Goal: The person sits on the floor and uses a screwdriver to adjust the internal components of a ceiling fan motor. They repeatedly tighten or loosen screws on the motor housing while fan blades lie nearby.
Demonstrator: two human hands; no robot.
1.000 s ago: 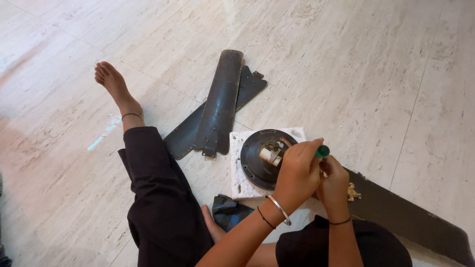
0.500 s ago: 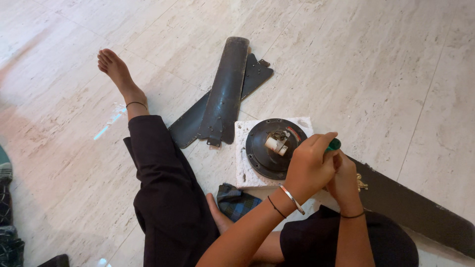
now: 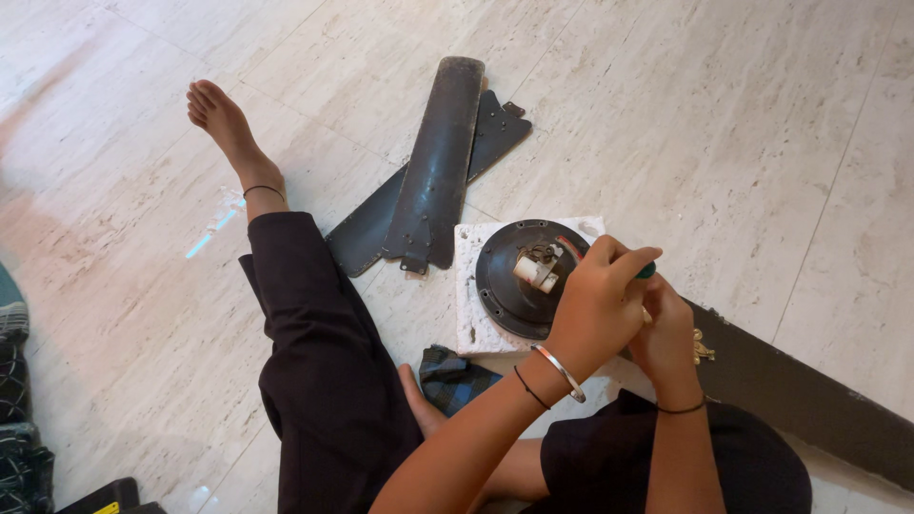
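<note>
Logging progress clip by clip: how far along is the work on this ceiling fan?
Done: two detached blades lie stacked on the floor. In hand: left hand and right hand grip a green-handled tool at the motor housing. Left: one blade seems still joined.

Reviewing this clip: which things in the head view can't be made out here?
- Tool tip: only a green handle end shows; the left hand covers the rest.
- Right hand: its fingers are hidden behind the left hand.
- Right part of the fan motor: hidden by both hands.
- Long dark blade: cut off by the right edge.
- Dark items at bottom left: cut off, unidentifiable.
</note>
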